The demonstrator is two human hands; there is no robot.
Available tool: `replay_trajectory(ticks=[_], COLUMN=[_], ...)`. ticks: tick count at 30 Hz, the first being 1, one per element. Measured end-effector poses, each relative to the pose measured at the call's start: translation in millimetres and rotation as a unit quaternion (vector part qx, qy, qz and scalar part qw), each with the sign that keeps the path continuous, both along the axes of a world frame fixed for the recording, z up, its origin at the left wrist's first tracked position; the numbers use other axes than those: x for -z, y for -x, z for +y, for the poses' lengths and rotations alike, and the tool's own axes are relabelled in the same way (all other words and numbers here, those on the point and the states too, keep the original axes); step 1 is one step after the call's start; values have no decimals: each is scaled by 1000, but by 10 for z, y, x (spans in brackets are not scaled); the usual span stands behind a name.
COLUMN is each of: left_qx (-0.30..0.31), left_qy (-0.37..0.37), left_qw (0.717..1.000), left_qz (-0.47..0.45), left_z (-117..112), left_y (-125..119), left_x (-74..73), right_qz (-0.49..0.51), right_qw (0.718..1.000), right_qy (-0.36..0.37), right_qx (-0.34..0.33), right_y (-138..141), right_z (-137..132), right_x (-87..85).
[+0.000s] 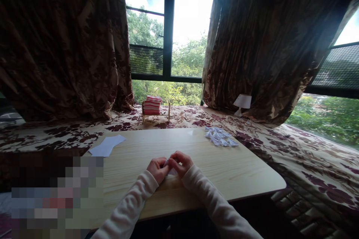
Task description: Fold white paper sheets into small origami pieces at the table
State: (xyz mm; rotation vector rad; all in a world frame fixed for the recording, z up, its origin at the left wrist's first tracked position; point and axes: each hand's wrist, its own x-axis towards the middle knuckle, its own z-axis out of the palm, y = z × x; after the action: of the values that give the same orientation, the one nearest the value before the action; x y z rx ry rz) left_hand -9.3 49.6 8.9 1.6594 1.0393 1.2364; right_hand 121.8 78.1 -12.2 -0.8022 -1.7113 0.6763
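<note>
Both hands meet above the near middle of the pale wooden table (134,194). Between them is a small piece of white folded paper (171,172). My left hand (157,168) pinches it from the left, fingers closed. My right hand (181,163) grips it from the right, thumb and fingers pressed together near the left fingertips. Most of the paper is hidden by the fingers, so its exact shape cannot be told. A group of small folded white paper pieces (220,136) lies at the table's far right. Flat white paper sheets (107,146) rest at the far left.
Behind the table a small wooden rack (169,111) holds a stack of pink and white striped cloths (152,105) on a floral-covered ledge. A small white lamp (242,101) stands right of it. Floral curtains (84,44) hang beside the windows. A blurred patch covers the lower left.
</note>
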Motion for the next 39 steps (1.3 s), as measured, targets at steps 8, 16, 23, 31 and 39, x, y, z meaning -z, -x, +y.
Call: replay_trajectory(ticks=[8,16,23,31,39], left_qx=[-2,-103,-88,-83,-133], left_qy=[25,96,116,113,101], left_qw=[998,965,960,973,972], left_qz=[-58,-223,-240,-184,-167], left_z=[-13,168,169,117,137], left_y=[-40,58,41,25,81], left_x=[-31,59,61,6,16], right_qz=[30,46,75,116,123], right_qw=[998,994,994,989,989], right_qy=[45,97,78,87,85], right_qx=[29,-21,18,36,5], right_y=[-28,-15,-6,-48,50], right_z=[59,81,126,147,96], right_x=[16,57,123,80,135])
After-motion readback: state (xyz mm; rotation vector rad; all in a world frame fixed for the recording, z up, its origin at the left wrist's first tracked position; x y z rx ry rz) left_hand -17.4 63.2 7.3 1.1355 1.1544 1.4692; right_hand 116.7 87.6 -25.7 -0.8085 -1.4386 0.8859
